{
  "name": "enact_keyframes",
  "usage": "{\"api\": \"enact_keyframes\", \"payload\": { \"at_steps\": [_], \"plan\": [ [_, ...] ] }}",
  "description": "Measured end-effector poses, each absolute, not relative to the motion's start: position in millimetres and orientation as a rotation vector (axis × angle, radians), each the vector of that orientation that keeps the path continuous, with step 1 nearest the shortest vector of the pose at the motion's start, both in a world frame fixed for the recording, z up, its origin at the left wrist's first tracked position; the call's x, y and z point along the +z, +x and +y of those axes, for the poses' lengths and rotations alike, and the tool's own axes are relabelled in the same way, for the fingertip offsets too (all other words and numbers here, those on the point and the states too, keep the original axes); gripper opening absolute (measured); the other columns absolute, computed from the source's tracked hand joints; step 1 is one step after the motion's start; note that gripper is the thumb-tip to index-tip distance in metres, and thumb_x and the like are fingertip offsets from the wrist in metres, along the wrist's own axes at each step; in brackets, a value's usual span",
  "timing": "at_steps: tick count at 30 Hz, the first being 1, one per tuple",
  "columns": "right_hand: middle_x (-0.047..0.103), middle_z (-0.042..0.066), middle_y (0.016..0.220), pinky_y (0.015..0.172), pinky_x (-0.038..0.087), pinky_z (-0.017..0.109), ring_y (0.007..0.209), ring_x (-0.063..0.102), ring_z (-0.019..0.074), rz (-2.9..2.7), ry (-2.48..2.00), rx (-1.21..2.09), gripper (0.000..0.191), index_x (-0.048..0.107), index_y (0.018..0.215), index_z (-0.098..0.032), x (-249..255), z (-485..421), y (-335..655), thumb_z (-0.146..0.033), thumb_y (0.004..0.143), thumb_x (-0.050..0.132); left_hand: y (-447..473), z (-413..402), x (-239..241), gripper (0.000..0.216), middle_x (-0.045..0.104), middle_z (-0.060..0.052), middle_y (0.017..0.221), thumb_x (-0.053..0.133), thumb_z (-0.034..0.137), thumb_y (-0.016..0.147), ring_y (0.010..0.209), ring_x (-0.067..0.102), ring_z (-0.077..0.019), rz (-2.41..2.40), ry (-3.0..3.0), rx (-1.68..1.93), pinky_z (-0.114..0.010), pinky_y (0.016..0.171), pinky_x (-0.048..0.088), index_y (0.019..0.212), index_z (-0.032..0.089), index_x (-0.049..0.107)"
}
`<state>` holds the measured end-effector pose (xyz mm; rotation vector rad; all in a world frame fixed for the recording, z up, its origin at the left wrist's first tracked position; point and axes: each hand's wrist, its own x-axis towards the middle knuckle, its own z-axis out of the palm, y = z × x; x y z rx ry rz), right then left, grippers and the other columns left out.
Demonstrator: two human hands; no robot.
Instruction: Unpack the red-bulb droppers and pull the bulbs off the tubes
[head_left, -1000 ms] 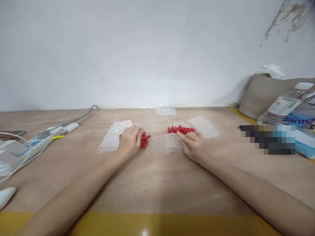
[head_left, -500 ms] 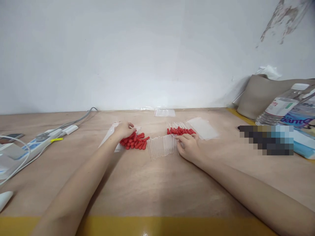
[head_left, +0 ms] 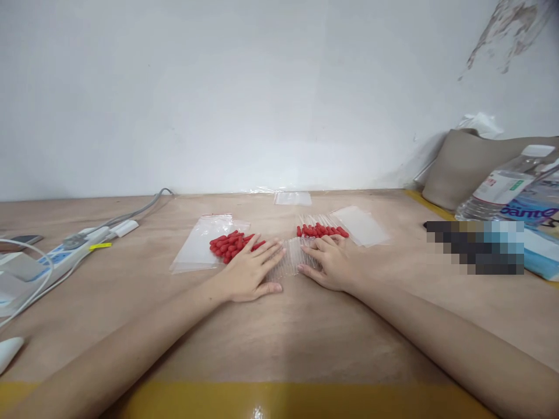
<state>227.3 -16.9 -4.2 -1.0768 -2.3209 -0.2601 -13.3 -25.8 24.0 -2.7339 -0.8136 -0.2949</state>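
My left hand [head_left: 250, 270] lies flat with fingers stretched out, resting on the left end of a row of clear glass tubes [head_left: 292, 261]. On the right end of the same row rests my right hand [head_left: 328, 261], fingers also extended and slightly curled. A loose heap of red rubber caps [head_left: 229, 243] lies just beyond my left hand, partly on a clear plastic bag [head_left: 197, 249]. Behind my right hand sits a group of tubes fitted with red caps [head_left: 322, 229].
More clear bags lie at the back middle [head_left: 293, 198] and right [head_left: 360, 225]. A power strip with cables [head_left: 72, 249] is at the left. Water bottles [head_left: 509, 187] and a grey pouch [head_left: 467, 166] stand at the right. A yellow strip [head_left: 279, 400] marks the table's near edge.
My left hand came back from the bag and the red caps to lie flat on the left end of the clear tubes. The right hand stayed on the tubes, shifting slightly left.
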Motion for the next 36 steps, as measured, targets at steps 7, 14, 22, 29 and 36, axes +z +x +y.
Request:
{"api": "enact_keyframes", "payload": {
  "at_steps": [7, 14, 22, 29, 36],
  "plan": [
    [0.056, 0.012, 0.106, 0.087, 0.027, 0.044, 0.097, 0.047, 0.0235, -2.371, -1.066, -0.318, 0.052, 0.053, 0.118, -0.018, -2.2, -18.7, 230.0, -0.054, 0.081, 0.046, -18.0, -11.5, 17.7, 0.047, 0.041, -0.009, 0.135, 0.031, 0.04, 0.092, 0.127, 0.036, -0.0205, -0.823, -2.752, -0.168, -0.051, 0.107, 0.004, 0.136, 0.024, 0.029],
    [0.057, 0.01, 0.114, 0.095, 0.021, 0.049, 0.106, 0.047, 0.0233, -2.411, -1.039, -0.304, 0.041, 0.053, 0.117, -0.02, -1.9, -22.0, 235.0, -0.044, 0.086, 0.041, -28.0, -5.4, 26.0, 0.046, 0.04, -0.007, 0.137, 0.033, 0.037, 0.092, 0.126, 0.037, -0.0194, -0.791, -2.832, -0.123, -0.05, 0.107, 0.007, 0.136, 0.029, 0.026],
    [0.056, 0.008, 0.114, 0.095, 0.02, 0.049, 0.106, 0.046, 0.0221, -2.442, -1.075, -0.261, 0.039, 0.054, 0.114, -0.022, 0.6, -23.5, 234.2, -0.046, 0.088, 0.037, 16.3, 16.5, 51.9, 0.032, 0.063, -0.007, 0.103, 0.043, 0.041, 0.086, 0.097, 0.057, -0.0219, -1.252, -2.727, -0.485, -0.035, 0.084, 0.042, 0.1, 0.018, 0.062],
    [0.055, 0.01, 0.109, 0.095, 0.021, 0.048, 0.102, 0.046, 0.0214, -2.457, -1.086, -0.232, 0.044, 0.054, 0.114, -0.02, -2.2, -21.5, 234.9, -0.049, 0.088, 0.033, 78.0, 58.0, 44.4, 0.034, 0.066, -0.004, 0.077, 0.052, 0.052, 0.075, 0.077, 0.06, -0.0215, -1.586, -2.706, -0.537, -0.034, 0.072, 0.042, 0.073, 0.019, 0.061],
    [0.051, 0.01, 0.117, 0.094, 0.026, 0.045, 0.108, 0.044, 0.0218, -2.34, -1.101, -0.154, 0.042, 0.049, 0.119, -0.021, -7.4, -17.6, 234.7, -0.046, 0.088, 0.036, 93.3, 59.6, 36.4, 0.028, 0.065, -0.004, 0.077, 0.046, 0.039, 0.081, 0.078, 0.058, -0.0197, -1.675, -2.624, -0.575, -0.038, 0.08, 0.036, 0.069, 0.018, 0.059]
  ]
}}
